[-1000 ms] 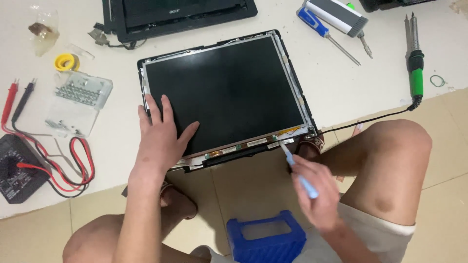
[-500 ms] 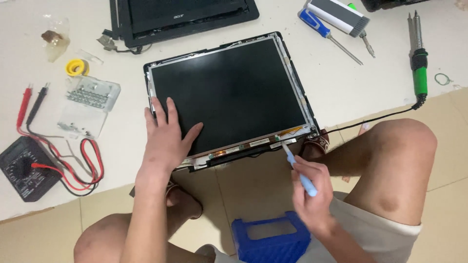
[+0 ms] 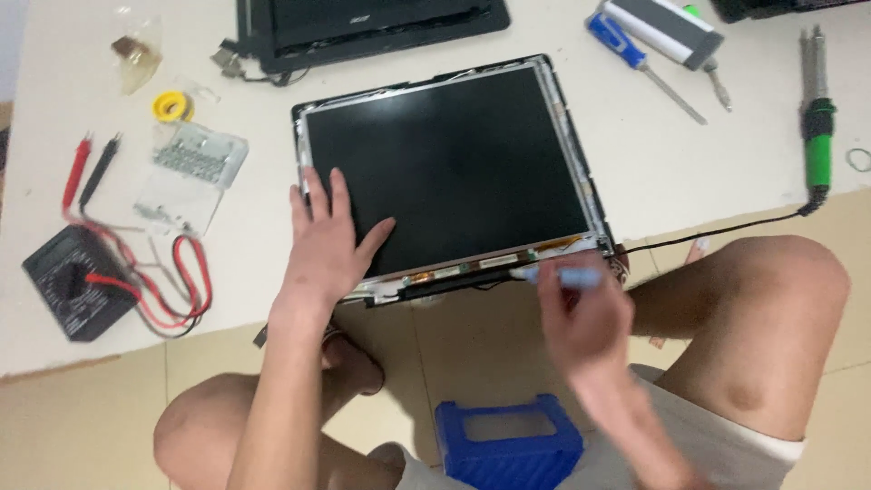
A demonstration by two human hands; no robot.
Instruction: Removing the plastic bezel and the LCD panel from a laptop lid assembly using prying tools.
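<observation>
Left hand: my left hand (image 3: 328, 238) lies flat and unclenched on the near left corner of the screen panel (image 3: 449, 168), pinning it in place, I judge.
Right hand: my right hand (image 3: 585, 313) grips a blue tool (image 3: 561, 275), blurred, tip at the panel's near edge.
Panel: flat on the white board (image 3: 254, 263), near edge overhanging the floor.
Around the panel: multimeter (image 3: 74, 281) far left, soldering iron (image 3: 817, 127) far right, screwdriver (image 3: 642, 65) beyond.
In the way: my right knee (image 3: 771, 308) crowds the panel's near right corner.

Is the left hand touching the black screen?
Touching. The head view shows the left hand lying flat, palm down, on the black screen.
</observation>
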